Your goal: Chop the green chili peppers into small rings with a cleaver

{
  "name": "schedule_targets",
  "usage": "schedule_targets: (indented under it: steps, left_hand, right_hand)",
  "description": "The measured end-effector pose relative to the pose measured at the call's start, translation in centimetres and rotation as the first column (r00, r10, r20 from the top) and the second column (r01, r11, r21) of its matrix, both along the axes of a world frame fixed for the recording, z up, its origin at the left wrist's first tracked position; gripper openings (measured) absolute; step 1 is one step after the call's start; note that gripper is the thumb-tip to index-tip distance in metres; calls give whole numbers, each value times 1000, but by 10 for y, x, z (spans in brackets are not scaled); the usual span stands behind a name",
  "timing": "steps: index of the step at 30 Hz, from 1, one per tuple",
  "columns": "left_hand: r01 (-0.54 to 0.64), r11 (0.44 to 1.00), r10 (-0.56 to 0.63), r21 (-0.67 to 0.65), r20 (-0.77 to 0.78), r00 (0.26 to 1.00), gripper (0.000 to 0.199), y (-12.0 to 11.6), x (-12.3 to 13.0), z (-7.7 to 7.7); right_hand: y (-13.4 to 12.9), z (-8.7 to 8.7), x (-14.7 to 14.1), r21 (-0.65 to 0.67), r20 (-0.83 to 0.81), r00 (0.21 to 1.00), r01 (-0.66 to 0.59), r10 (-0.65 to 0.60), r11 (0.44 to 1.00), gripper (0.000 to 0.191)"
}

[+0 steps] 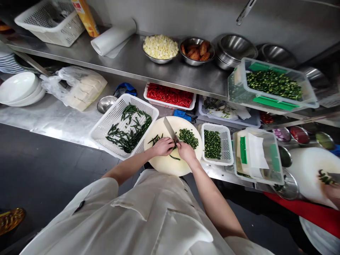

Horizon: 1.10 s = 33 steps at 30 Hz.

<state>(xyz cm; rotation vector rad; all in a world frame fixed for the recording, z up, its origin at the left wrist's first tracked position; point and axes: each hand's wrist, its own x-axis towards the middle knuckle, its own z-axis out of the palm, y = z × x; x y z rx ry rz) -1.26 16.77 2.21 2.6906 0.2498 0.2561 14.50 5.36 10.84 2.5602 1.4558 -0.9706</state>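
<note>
On a round white cutting board [166, 166], my right hand [186, 152] is closed round the handle of a knife [171, 129], its blade pointing away from me. Just left of the blade, my left hand [163, 146] presses curled fingers onto long green chillies [156, 139], partly hidden beneath it. Chopped green pieces [188, 138] lie in a heap right of the knife. One loose chilli [174, 157] rests nearer to me. A white perforated basket [99, 136] with whole green chillies stands at the left; a smaller basket [226, 145] of chopped pieces stands at the right.
Behind the board is a basket of red chillies [170, 95] under a steel shelf [127, 63]. Bowls of pale cubes [160, 47] and browned pieces [196, 53] stand on it. At the right are clear plastic tubs [273, 159] and another person's hand [333, 191] at a second board [305, 166].
</note>
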Motion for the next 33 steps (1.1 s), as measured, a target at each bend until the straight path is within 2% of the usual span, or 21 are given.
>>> schedule_targets:
  steps: [3,6,8,10,12,15,18,21,23,27,30,33]
  left_hand:
    - [-6,1000,6,-15,2,1000,20,0,-1,0]
    - [-60,998,61,-30,22,998,21,-4,-4,4]
    - [-103,995,104,-19,36,994,26,-11,-7,7]
    - [-91,996,91,13,29,995,35,-19,-10,7]
    - [-67,997,66,46,14,998,36,-28,-9,3]
    - [-127,990,126,66,22,992,18,-39,4,-7]
    - [-240,970,237,49,56,970,13,-44,29,-16]
    - [-274,962,272,15,76,959,11,-42,49,-18]
    - [-263,965,262,-4,82,962,11,-39,54,-15]
    - [-287,958,285,21,78,955,21,-35,46,-5]
    - [-260,965,258,28,47,965,16,-32,42,-3]
    - [-219,975,219,21,23,976,13,-29,42,-3]
  right_hand:
    - [0,-7,-1,14,-4,1000,15,-15,1000,45]
    - [4,-12,5,44,-56,998,25,-23,999,43]
    - [4,-13,16,76,-125,992,11,-2,997,39]
    - [-2,-14,32,97,-173,985,9,8,995,37]
    - [-13,-15,50,110,-188,982,21,0,994,36]
    - [-31,-19,72,112,-172,984,65,-45,991,38]
    - [-41,-23,83,112,-132,987,103,-88,988,40]
    - [-44,-21,83,86,-91,992,95,-87,992,41]
    - [-45,-17,79,70,-66,995,79,-74,994,42]
    - [-45,-7,70,80,-55,998,43,-38,996,44]
    - [-41,-2,64,94,-40,999,28,-25,995,43]
    - [-33,1,59,54,-23,1000,21,-20,998,40]
